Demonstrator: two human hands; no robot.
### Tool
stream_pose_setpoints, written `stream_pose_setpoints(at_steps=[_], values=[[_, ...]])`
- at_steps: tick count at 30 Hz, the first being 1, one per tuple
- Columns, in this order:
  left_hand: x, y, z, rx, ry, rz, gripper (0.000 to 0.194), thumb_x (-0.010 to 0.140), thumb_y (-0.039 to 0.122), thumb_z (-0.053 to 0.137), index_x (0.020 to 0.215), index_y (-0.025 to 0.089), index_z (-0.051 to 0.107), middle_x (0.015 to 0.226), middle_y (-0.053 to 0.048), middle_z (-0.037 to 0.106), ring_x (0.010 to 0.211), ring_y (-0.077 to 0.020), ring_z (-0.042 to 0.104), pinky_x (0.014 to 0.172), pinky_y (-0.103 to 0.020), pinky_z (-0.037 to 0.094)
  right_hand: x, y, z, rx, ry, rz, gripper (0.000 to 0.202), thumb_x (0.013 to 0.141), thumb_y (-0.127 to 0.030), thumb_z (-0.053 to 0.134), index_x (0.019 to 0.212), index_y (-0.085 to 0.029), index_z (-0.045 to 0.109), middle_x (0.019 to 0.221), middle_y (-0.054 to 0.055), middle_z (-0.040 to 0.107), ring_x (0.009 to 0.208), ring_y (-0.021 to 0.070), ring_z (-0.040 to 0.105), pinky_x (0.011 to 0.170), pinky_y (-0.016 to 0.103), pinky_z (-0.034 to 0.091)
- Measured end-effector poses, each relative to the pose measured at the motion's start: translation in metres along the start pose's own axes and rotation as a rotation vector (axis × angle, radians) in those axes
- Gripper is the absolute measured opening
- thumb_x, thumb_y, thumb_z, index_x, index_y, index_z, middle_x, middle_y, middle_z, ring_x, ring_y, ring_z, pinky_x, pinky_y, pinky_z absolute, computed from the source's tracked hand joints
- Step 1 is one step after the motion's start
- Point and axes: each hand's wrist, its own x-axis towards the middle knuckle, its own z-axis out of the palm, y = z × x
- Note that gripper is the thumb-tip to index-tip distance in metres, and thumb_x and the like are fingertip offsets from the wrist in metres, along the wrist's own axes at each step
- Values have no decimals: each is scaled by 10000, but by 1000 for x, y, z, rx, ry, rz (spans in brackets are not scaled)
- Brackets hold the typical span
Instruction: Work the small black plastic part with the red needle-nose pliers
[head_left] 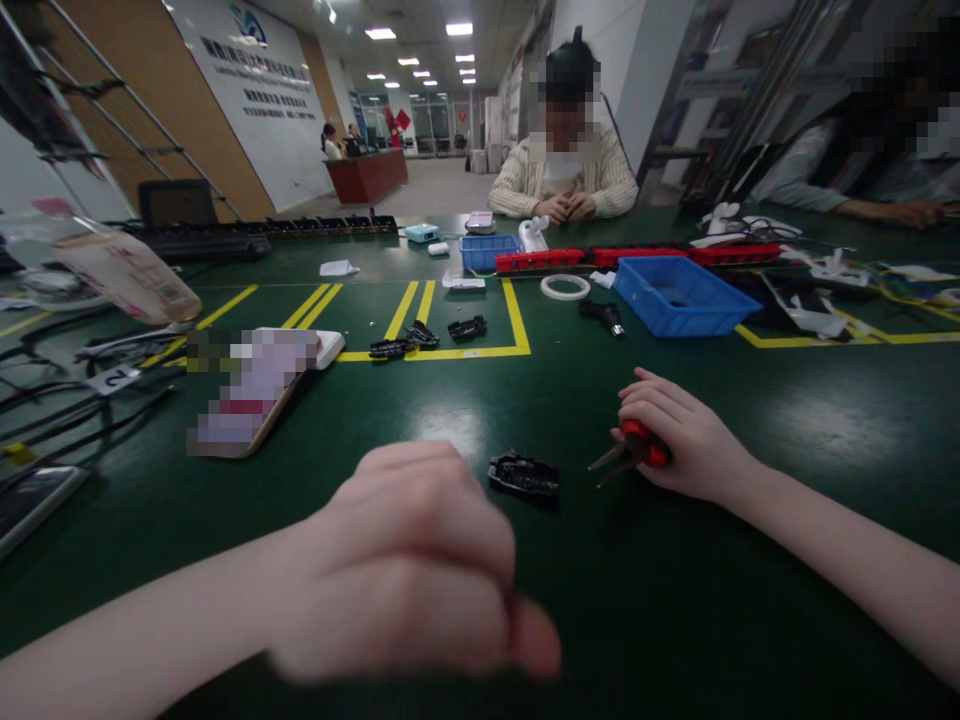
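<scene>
My left hand (pixel 420 565) is raised close to the camera, its fingers curled into a fist with the thumb pressed against them. Whatever it may hold is hidden. To the right, my right hand (pixel 679 440) is wrapped around red-handled pliers (pixel 645 443), whose slim jaws are spread apart and point left. Between the hands a black plastic shell-like part (pixel 525 475) lies on the green table (pixel 585 560), apart from the plier tips. Farther off, more small black parts (pixel 405 340) and a similar black part (pixel 466 327) lie near the yellow tape lines.
A phone (pixel 259 390) leans at the left, near cables (pixel 67 370) and a plastic bag (pixel 124 265). Ahead are a blue bin (pixel 686 300), a tape roll (pixel 565 288), a black tool-like object (pixel 602 318) and red strips (pixel 600 257). A person (pixel 566 165) sits opposite; another sits at right.
</scene>
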Motion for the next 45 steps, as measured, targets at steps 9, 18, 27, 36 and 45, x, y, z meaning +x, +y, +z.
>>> stream_pose_setpoints(at_steps=[9,18,27,36,45], values=[[-10,-62,52,-89,22,-127,107,874,219,630,814,160,563,803,2,623,689,-92,585,643,-228,474,-2,-1,-3,-19,-6,-42,299,781,-286,640,1033,-165,535,922,117,667,885,249,656,776,414,574],[-9,-60,49,-33,-160,-208,181,947,304,515,902,178,637,887,-27,675,840,-138,616,776,-288,466,-3,-7,-5,9,28,-114,287,802,-374,626,997,-173,565,913,108,671,956,254,645,787,409,567],[2,-56,52,63,-498,-251,570,834,434,651,1303,166,467,1257,-103,557,1126,-239,525,951,-388,438,-3,4,1,27,-41,-97,389,940,-468,390,923,-133,587,875,129,647,832,219,604,679,351,521],[13,-71,60,-20,-508,-363,341,844,383,633,1087,159,548,1035,-56,600,876,-174,575,696,-276,478,7,13,16,85,-35,-126,279,945,-331,383,941,-153,597,951,130,636,871,210,597,706,341,505],[25,-87,67,-44,-586,-347,364,854,427,595,1111,183,510,934,-20,655,734,-141,604,596,-229,433,30,25,30,115,7,-68,224,914,-243,409,891,-174,621,858,95,648,784,191,594,671,328,495]])
